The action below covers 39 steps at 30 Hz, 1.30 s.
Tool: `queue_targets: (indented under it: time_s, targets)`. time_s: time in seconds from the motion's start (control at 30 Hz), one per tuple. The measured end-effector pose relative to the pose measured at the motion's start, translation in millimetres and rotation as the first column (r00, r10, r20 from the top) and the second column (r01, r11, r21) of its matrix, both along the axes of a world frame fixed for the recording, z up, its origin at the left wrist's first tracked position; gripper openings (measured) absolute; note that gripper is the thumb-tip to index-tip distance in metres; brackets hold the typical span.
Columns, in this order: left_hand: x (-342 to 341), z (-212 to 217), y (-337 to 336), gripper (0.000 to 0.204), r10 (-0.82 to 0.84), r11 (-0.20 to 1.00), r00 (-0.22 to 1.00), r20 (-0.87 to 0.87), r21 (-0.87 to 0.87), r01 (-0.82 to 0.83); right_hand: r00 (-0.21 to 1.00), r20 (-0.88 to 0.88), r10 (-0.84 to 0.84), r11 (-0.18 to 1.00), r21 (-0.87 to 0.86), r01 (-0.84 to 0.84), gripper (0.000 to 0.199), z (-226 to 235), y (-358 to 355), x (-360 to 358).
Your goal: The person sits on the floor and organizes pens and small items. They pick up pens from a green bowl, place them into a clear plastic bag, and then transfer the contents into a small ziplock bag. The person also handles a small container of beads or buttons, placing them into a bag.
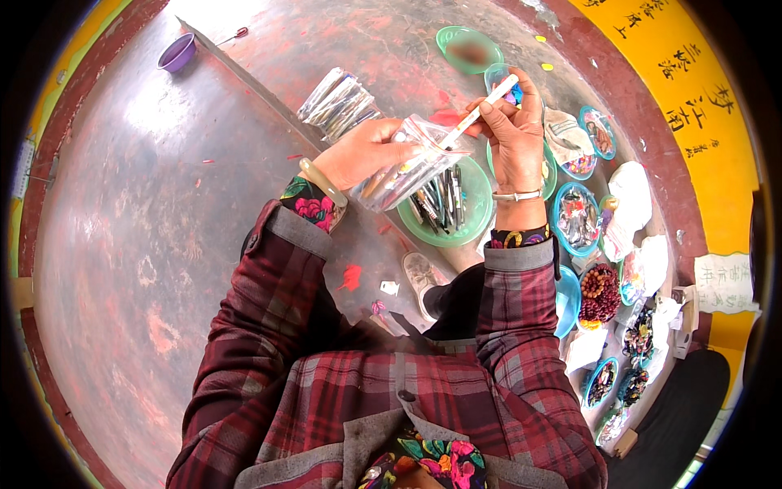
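My left hand (pixel 358 153) grips a small clear plastic bag (pixel 407 167) with several thin sticks inside, held tilted over a green bowl (pixel 481 213). My right hand (pixel 511 134) pinches a thin white stick (pixel 481 110) whose lower end reaches into the bag's mouth. The green bowl lies just below both hands and holds several dark pen-like sticks (pixel 440 204). A pale bangle sits on my left wrist and a thin bracelet on my right. Behind the bag lies a bundle of filled clear packets (pixel 338 102).
Several small bowls of beads and trinkets line the right side, among them a blue bowl (pixel 577 216) and a heap of brown-red beads (pixel 600 292). A green lid (pixel 468 49) lies at the back, a purple cup (pixel 177 53) far left. A shoe (pixel 422 277) shows below the bowl.
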<state>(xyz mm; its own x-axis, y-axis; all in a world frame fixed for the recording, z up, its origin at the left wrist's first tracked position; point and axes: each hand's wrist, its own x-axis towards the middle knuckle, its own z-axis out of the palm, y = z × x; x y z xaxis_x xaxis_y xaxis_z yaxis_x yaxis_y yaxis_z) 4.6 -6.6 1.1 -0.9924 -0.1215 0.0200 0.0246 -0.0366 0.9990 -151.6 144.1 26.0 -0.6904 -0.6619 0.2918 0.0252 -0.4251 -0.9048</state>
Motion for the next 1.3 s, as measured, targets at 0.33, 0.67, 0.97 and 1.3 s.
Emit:
queue_targets:
  time_s: [0.33, 0.67, 0.97, 1.3]
  targets:
    - [1.4, -2.3, -1.1, 0.025, -0.016, 0.991, 0.999, 0.029, 0.130, 0.012, 1.000, -0.015, -0.006, 0.998, -0.064, 0.005, 0.046, -3.7, 5.2, -6.1]
    - [0.9, -2.0, 1.7, 0.024, 0.032, 0.984, 0.999, 0.040, 0.174, -0.038, 0.999, -0.017, -0.034, 0.998, -0.051, 0.033, 0.046, -6.9, 4.5, -8.7]
    - [-3.0, -9.4, -3.1, 0.026, 0.096, 0.995, 0.995, -0.035, -0.009, -0.097, 0.989, -0.105, -0.102, 0.989, 0.101, 0.112, 0.043, -11.0, -4.2, -6.3]
    - [-8.3, -20.2, -5.3, 0.024, 0.149, 0.986, 0.988, -0.030, 0.077, -0.147, 0.967, -0.195, -0.166, 0.966, 0.166, 0.200, 0.020, -30.3, -21.1, 6.9]
